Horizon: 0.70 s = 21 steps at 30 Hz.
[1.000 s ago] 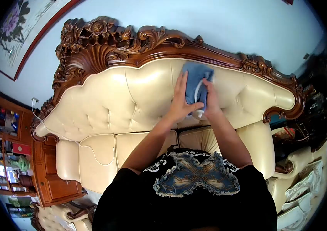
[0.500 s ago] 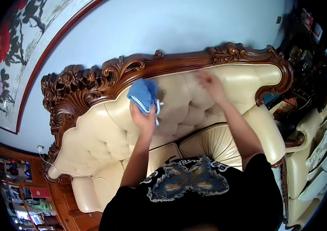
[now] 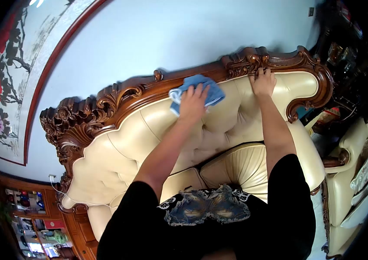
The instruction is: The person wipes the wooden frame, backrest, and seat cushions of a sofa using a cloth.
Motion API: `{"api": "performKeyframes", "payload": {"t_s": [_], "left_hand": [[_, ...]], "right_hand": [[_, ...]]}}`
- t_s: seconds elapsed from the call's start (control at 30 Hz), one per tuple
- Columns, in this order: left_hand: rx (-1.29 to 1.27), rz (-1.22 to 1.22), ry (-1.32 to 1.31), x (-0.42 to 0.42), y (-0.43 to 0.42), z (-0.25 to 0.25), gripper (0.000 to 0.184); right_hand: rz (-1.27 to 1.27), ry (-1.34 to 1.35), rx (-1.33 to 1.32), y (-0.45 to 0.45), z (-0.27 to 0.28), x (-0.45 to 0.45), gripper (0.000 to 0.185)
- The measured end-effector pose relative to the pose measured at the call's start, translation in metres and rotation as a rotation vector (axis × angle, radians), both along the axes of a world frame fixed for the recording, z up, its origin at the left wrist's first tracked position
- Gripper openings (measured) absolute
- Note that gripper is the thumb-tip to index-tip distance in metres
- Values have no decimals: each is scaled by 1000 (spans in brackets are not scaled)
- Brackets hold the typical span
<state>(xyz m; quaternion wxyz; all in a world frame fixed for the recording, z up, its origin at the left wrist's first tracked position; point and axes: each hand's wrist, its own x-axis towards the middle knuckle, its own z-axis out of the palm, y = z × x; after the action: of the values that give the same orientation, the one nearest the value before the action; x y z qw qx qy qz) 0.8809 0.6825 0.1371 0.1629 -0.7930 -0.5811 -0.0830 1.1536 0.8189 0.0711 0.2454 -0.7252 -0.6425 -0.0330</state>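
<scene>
On my head view I log a wooden cabinet point(image 3: 80, 225) at lower left — its shelves hold a red box point(image 3: 54, 224), a green ornament point(image 3: 57, 237) and items too small to identify. Contents of the dark shelving point(image 3: 344, 71) at right are unclear. A white cable point(image 3: 77, 200) crosses the left end of the cream sofa point(image 3: 101, 160); both forearms hide parts of it. The blue cloth point(image 3: 213, 93) is at the top of the backrest, under the left hand point(image 3: 192, 103), its fingers spread and holding it. The right hand point(image 3: 263, 84) rests near the carved frame point(image 3: 192, 73) — fingers bent, slightly apart.
</scene>
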Motion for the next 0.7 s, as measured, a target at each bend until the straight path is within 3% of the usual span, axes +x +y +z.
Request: {"api": "performKeyframes", "payload": {"t_s": [0.13,0.3,0.37,0.53,0.67,0.7], "left_hand": [[-47,-73,25,51,48,-19,81],[-5,-23,44,66,65,-28,69],[-11,-121,53,52,64,-26,59],[-37,57,52,4,13,6,49],[0,149,61,-54,-51,33,57],[32,157,62,-69,-65,40,62]], "right_hand": [[-18,-45,33,3,-6,-4,48],[-34,-138,77,1,-10,-7,50],[-24,-133,53,-1,-10,-9,50],[11,-150,36,-2,-9,-8,52],[-39,-215,147,7,-27,-6,52],[-69,-169,20,6,-20,-11,52]]}}
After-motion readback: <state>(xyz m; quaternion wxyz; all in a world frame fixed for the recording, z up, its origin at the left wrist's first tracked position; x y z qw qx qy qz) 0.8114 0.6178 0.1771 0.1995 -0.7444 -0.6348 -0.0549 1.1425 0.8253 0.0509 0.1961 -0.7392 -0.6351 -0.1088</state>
